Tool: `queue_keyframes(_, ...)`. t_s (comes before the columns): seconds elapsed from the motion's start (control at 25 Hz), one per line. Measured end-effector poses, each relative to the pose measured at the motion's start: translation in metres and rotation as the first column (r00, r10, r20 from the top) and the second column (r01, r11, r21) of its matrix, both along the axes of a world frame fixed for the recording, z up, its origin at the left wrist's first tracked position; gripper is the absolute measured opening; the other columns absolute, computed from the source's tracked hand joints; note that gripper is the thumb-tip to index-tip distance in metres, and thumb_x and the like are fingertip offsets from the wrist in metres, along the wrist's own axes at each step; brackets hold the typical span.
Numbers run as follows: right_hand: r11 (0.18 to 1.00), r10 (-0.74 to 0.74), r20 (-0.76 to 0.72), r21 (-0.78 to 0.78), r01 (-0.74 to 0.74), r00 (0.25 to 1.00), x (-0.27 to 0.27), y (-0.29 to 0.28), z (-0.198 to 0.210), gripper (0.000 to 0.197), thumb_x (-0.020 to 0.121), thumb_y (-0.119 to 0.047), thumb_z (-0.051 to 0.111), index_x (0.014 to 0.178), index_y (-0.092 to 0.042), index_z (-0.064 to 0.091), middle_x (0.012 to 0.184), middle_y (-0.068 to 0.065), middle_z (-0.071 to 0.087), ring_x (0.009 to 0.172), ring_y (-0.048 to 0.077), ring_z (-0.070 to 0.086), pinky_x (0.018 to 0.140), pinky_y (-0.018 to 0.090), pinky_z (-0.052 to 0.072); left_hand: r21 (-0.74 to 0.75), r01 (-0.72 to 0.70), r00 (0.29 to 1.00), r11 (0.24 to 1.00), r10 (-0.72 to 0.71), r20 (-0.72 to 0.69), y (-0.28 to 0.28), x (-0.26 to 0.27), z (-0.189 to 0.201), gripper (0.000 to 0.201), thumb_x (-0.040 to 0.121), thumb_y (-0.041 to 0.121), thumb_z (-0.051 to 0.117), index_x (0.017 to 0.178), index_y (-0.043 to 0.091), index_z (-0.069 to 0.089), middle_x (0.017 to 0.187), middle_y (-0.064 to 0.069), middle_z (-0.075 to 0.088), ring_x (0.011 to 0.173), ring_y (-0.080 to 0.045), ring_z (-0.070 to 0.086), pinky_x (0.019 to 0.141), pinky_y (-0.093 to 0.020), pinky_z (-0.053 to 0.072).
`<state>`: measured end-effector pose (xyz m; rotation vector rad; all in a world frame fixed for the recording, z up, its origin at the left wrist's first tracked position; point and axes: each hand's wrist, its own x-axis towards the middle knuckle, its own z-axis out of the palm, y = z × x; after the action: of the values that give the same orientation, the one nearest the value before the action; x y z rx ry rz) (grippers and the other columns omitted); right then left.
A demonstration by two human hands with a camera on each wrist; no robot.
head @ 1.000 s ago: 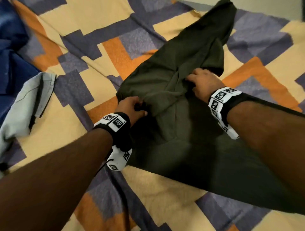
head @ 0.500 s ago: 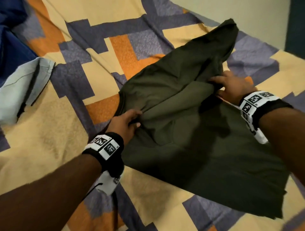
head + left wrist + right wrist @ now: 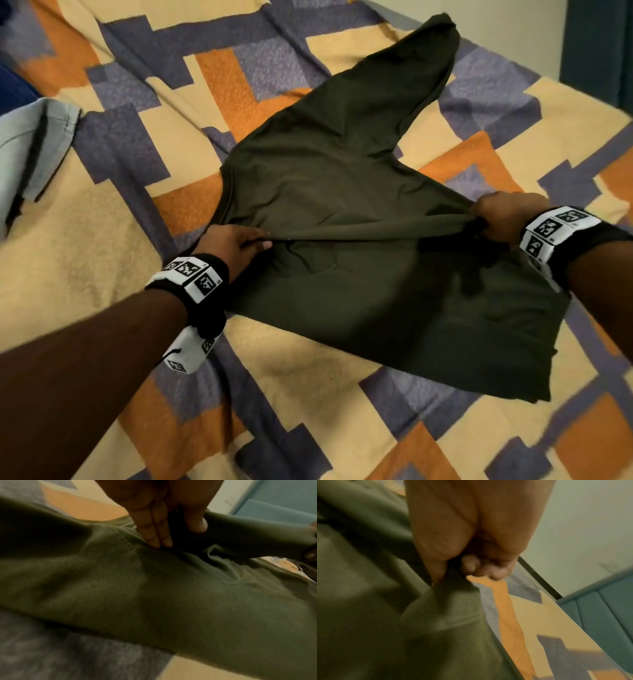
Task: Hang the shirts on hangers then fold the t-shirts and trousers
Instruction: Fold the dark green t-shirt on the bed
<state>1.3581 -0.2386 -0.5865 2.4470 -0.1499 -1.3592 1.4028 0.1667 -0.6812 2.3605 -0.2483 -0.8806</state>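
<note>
**Olive t-shirt stretched out for folding on the bed**

The folding part of the task is judged to be in hand. One olive-green t-shirt (image 3: 342, 192) is spread over the middle of the bed (image 3: 85, 246), on a patterned blanket, with one sleeve reaching toward the far edge. A raised ridge of its cloth is drawn taut between two hands. The left hand (image 3: 233, 240) is pinched on the cloth at one end of the ridge, thumb against fingertips (image 3: 159, 540); the right hand (image 3: 503, 216) is clenched round a bunch of cloth at the other end, toward the right edge of the bed.

Next, the held ridge would probably need to be carried across and laid down flat so that a straight fold line is made; both grips would have to move together, or the cloth may skew or wrinkle.

Counted: one olive t-shirt, two hands, one pale grey garment (image 3: 30, 150) at the left edge of the bed, its kind not told. No hangers are seen.
</note>
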Motion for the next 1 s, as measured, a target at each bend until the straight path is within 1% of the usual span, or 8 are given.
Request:
queue_keyframes(0.12, 0.996, -0.082, 0.554, 0.016, 0.087, 0.829, -0.039, -0.013, 0.018, 0.023, 0.086, -0.016, 0.062, 0.107, -0.009, 0.059, 0.100, 0.020, 0.050, 0.083, 0.043, 0.058, 0.058, 0.039, 0.039, -0.009, 0.056, 0.998, 0.998, -0.056, 0.030, 0.004, -0.011, -0.006, 0.033, 0.090, 0.026, 0.064, 0.122, 0.018, 0.065, 0.131, -0.002, 0.060, 0.124, -0.019, 0.052, 0.106, -0.023, 0.031)
queue_keyframes(0.2, 0.984, -0.157, 0.680, 0.043, 0.175, 0.716, -0.089, -0.008, 0.021, 0.037, 0.082, -0.016, 0.067, 0.115, -0.007, 0.054, 0.101, 0.024, 0.045, 0.081, 0.046, 0.055, 0.057, 0.045, 0.044, -0.009, 0.187, 0.982, 0.982, -0.187, 0.022, 0.011, -0.027, -0.011, 0.043, 0.091, 0.022, 0.062, 0.133, 0.019, 0.055, 0.144, 0.000, 0.046, 0.133, -0.021, 0.043, 0.112, -0.030, 0.029)
queue_keyframes(0.36, 0.879, -0.465, 0.160, -0.034, 0.475, 0.871, -0.210, 0.031, -0.019, 0.057, 0.083, -0.045, 0.066, 0.131, -0.020, 0.048, 0.118, 0.016, 0.049, 0.105, 0.039, 0.056, 0.083, 0.046, 0.051, 0.110, 0.437, 0.899, 0.893, -0.434, -0.054, 0.034, -0.068, -0.027, 0.064, 0.091, 0.012, 0.059, 0.148, 0.017, 0.029, 0.159, -0.002, 0.009, 0.143, -0.035, 0.020, 0.117, -0.039, 0.011)
queue_keyframes(0.52, 0.873, -0.485, 0.374, 0.165, 0.458, 0.790, -0.221, 0.049, -0.043, 0.046, 0.091, -0.024, 0.057, 0.136, -0.021, 0.048, 0.133, 0.014, 0.042, 0.111, 0.040, 0.053, 0.088, 0.046, 0.050, 0.141, 0.506, 0.860, 0.851, -0.510, -0.012, 0.044, -0.073, -0.042, 0.071, 0.089, 0.010, 0.061, 0.148, 0.015, 0.021, 0.159, -0.005, 0.002, 0.144, -0.036, 0.015, 0.117, -0.040, 0.006)
queue_keyframes(0.68, 0.834, -0.544, 0.412, 0.364, 0.415, 0.731, -0.190, 0.028, -0.070, 0.089, 0.081, 0.005, 0.053, 0.150, -0.040, 0.018, 0.161, -0.005, 0.002, 0.114, 0.041, 0.055, 0.089, 0.045, 0.048, 0.143, 0.443, 0.887, 0.885, -0.456, 0.076, 0.037, -0.073, -0.038, 0.052, 0.089, 0.015, 0.064, 0.138, 0.019, 0.048, 0.158, -0.005, 0.014, 0.139, -0.044, 0.023, 0.115, -0.049, 0.018)
queue_keyframes(0.76, 0.817, -0.568, 0.368, 0.357, 0.453, 0.736, -0.173, 0.005, -0.075, 0.096, 0.079, 0.005, 0.055, 0.150, -0.043, 0.011, 0.159, 0.002, 0.010, 0.116, 0.044, 0.053, 0.095, 0.048, 0.047, 0.189, 0.424, 0.886, 0.886, -0.449, 0.114, 0.030, -0.072, -0.031, 0.044, 0.088, 0.021, 0.065, 0.131, 0.023, 0.057, 0.157, -0.004, 0.020, 0.133, -0.047, 0.033, 0.110, -0.053, 0.030)
queue_keyframes(0.88, 0.865, -0.490, 0.297, 0.280, 0.416, 0.820, -0.161, -0.022, -0.076, 0.072, 0.082, -0.005, 0.062, 0.146, -0.026, 0.034, 0.136, 0.021, 0.038, 0.114, 0.046, 0.051, 0.096, 0.049, 0.045, 0.390, 0.486, 0.830, 0.782, -0.553, 0.073, 0.010, -0.064, -0.013, 0.041, 0.090, 0.033, 0.058, 0.131, 0.028, 0.056, 0.155, -0.004, 0.026, 0.125, -0.041, 0.047, 0.099, -0.049, 0.043)
queue_keyframes(1.0, 0.900, -0.431, 0.377, 0.243, 0.362, 0.819, -0.159, -0.027, -0.061, 0.034, 0.084, -0.011, 0.063, 0.118, -0.009, 0.061, 0.120, 0.025, 0.046, 0.106, 0.046, 0.053, 0.090, 0.050, 0.045, 0.535, 0.517, 0.774, 0.668, -0.632, 0.040, -0.016, -0.053, 0.004, 0.035, 0.090, 0.038, 0.056, 0.121, 0.021, 0.060, 0.131, -0.010, 0.046, 0.109, -0.039, 0.055, 0.087, -0.048, 0.048)
